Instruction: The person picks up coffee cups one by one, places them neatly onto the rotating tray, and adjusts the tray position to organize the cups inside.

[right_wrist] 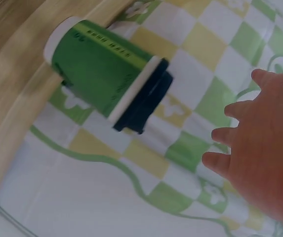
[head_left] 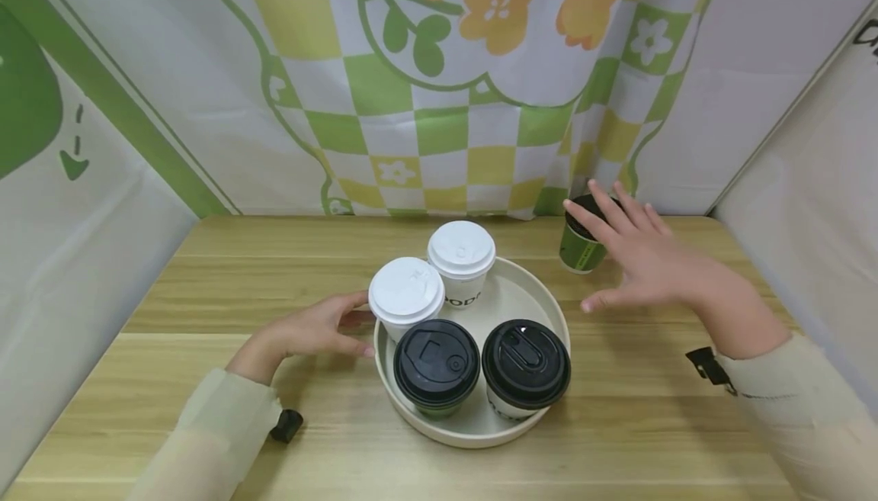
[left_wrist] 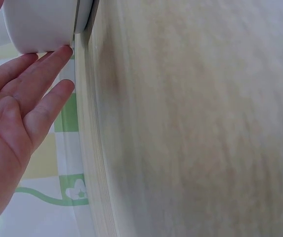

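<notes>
My left hand (head_left: 318,329) lies at the left side of a round cream tray (head_left: 519,295), fingers extended beside the nearer white-lidded cup (head_left: 406,291). In the left wrist view its fingertips meet a white curved surface (left_wrist: 40,24); whether that is cup or tray I cannot tell. A second white-lidded cup (head_left: 462,248) stands behind, and two black-lidded cups, one left (head_left: 437,364) and one right (head_left: 527,364), stand at the tray's front. My right hand (head_left: 645,268) is spread near a green cup (head_left: 581,251) with a dark lid, partly covering it in the head view. The right wrist view shows fingers apart from this cup (right_wrist: 99,69).
The wooden table (head_left: 329,448) carries the tray near its middle. The green cup stands outside the tray, towards the table's back right. Behind the table hangs a checkered cloth (head_left: 439,135) with flowers, and pale fabric walls (head_left: 809,150) flank both sides.
</notes>
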`<state>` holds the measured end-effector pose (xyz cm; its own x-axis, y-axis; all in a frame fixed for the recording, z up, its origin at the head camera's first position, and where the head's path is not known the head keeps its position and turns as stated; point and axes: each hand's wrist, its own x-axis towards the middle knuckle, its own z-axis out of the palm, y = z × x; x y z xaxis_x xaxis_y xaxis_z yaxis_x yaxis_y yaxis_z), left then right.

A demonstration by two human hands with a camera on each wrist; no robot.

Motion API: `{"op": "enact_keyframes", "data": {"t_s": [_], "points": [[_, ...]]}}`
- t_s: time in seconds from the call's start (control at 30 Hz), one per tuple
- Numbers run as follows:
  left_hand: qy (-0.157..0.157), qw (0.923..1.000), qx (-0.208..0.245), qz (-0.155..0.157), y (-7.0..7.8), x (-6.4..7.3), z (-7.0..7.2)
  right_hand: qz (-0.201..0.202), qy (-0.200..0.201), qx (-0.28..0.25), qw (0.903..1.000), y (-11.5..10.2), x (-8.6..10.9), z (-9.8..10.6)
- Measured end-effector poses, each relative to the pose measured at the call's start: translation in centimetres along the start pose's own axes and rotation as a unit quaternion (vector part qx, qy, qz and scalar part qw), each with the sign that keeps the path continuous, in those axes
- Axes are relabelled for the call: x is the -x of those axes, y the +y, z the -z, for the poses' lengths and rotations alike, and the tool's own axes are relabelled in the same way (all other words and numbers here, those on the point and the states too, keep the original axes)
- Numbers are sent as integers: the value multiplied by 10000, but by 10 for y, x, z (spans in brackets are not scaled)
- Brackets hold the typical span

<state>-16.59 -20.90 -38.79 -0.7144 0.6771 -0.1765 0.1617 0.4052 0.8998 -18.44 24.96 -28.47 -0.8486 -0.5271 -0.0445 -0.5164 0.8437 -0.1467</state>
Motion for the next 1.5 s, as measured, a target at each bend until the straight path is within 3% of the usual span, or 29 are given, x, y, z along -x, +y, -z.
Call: {"op": "enact_keyframes", "data": {"t_s": [0.53,0.87,1.5], "points": [[29,9999,-125,-47,3,-5,3,-329,58,37,9994,40,-26,2],[-24,9999,81,-67,1,-2,-2,-402,135,-118,9990,60,-42,-9],[35,9999,-28,-105,-2,-1,1,-323,294,-511,9977,69,-58,-24]]}}
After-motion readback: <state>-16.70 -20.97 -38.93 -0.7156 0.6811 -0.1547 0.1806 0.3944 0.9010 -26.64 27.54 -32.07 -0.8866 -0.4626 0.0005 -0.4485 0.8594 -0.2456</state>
